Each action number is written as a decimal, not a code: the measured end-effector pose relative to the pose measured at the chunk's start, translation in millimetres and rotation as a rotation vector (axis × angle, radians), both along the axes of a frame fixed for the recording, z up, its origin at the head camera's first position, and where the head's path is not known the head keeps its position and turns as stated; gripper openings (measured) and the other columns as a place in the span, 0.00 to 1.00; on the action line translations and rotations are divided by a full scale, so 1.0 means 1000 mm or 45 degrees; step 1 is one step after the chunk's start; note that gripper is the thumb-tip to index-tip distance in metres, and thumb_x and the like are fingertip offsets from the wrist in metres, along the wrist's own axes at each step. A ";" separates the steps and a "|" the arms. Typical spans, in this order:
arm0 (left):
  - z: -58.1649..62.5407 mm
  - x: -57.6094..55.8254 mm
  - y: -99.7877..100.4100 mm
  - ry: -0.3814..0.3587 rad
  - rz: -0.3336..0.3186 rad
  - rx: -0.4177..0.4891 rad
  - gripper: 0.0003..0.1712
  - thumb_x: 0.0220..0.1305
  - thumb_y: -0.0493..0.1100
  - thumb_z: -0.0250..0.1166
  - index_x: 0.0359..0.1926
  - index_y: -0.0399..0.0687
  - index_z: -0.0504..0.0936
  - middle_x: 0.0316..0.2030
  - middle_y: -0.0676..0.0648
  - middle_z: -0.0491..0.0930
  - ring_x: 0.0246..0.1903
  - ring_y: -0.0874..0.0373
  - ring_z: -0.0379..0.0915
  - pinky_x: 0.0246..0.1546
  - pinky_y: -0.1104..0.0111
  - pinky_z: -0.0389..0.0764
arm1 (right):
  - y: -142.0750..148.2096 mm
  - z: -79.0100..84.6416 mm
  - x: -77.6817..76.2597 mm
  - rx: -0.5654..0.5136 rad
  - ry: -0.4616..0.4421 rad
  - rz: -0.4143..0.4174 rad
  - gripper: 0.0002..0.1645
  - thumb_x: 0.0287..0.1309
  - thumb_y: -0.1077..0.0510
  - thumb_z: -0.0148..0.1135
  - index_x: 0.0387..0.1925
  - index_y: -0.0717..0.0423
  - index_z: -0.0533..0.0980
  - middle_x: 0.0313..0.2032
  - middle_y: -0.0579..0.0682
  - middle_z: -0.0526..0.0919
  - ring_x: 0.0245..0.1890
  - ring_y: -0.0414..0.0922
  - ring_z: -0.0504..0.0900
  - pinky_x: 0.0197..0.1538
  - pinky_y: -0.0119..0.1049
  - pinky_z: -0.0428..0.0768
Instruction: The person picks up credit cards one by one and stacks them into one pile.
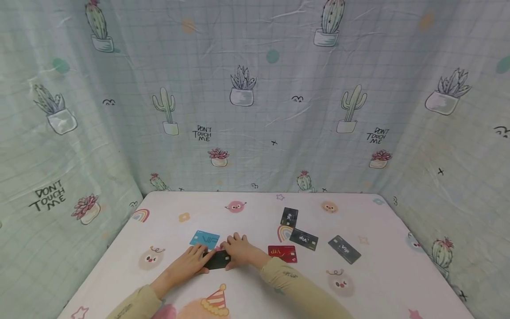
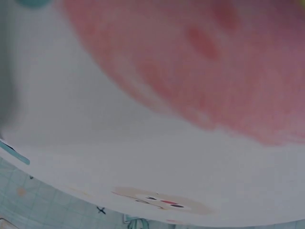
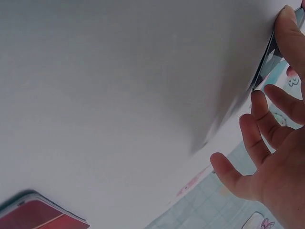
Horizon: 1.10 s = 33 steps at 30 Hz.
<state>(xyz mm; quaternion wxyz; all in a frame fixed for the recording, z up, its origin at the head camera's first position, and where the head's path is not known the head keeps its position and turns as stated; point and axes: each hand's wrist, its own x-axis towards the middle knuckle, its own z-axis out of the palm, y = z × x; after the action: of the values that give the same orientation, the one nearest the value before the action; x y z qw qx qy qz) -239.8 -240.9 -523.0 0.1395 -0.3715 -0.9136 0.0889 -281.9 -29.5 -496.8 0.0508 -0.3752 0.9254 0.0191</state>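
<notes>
A black card lies between the two hands in the head view, low over the tablecloth. My left hand pinches its left end, thumb at the near edge and fingers at the far side. At the right end, my right hand grips the card between thumb and fingers. The right wrist view shows this hand from the side, with the card's dark edge at its thumb and fingertips. Just beyond the left hand lies a blue VIP card. The left wrist view holds only tablecloth and backdrop, no hand.
A red VIP card lies by the right forearm. Farther right are three dark Vip cards: one upper, one middle and one outermost. A patterned cloth hangs behind the table.
</notes>
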 end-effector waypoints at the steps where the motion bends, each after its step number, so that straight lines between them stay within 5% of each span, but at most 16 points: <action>1: 0.000 0.000 0.000 -0.005 -0.002 -0.001 0.32 0.60 0.60 0.49 0.61 0.49 0.65 0.46 0.46 0.69 0.46 0.53 0.64 0.48 0.59 0.69 | 0.000 0.001 0.000 0.007 0.004 -0.001 0.38 0.41 0.35 0.62 0.55 0.44 0.66 0.44 0.44 0.70 0.44 0.41 0.62 0.50 0.41 0.67; 13: 0.005 -0.007 0.001 0.029 -0.026 -0.056 0.34 0.59 0.61 0.50 0.60 0.46 0.66 0.45 0.45 0.69 0.45 0.53 0.64 0.48 0.59 0.70 | 0.003 0.003 -0.001 0.041 0.098 0.045 0.36 0.43 0.33 0.59 0.51 0.47 0.68 0.45 0.44 0.69 0.43 0.40 0.62 0.47 0.39 0.67; 22: 0.003 -0.010 0.000 0.161 -0.079 -0.038 0.34 0.57 0.63 0.51 0.55 0.43 0.71 0.42 0.43 0.69 0.43 0.52 0.65 0.44 0.60 0.70 | 0.008 -0.002 0.002 0.017 0.209 0.085 0.35 0.43 0.33 0.59 0.50 0.46 0.69 0.47 0.43 0.71 0.45 0.40 0.64 0.48 0.40 0.67; 33: 0.004 -0.003 0.000 0.115 -0.009 -0.044 0.33 0.56 0.63 0.54 0.54 0.45 0.72 0.45 0.44 0.70 0.45 0.52 0.64 0.47 0.59 0.70 | 0.009 -0.008 0.009 -0.008 0.318 0.099 0.36 0.43 0.32 0.59 0.50 0.46 0.68 0.42 0.43 0.71 0.41 0.40 0.63 0.45 0.36 0.66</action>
<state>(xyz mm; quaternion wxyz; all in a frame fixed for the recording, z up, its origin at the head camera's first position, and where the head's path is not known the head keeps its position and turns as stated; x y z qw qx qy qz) -242.5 -241.2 -519.0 0.1743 -0.3726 -0.9034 0.1208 -272.5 -20.1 -504.3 -0.0667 -0.4056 0.9093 0.0647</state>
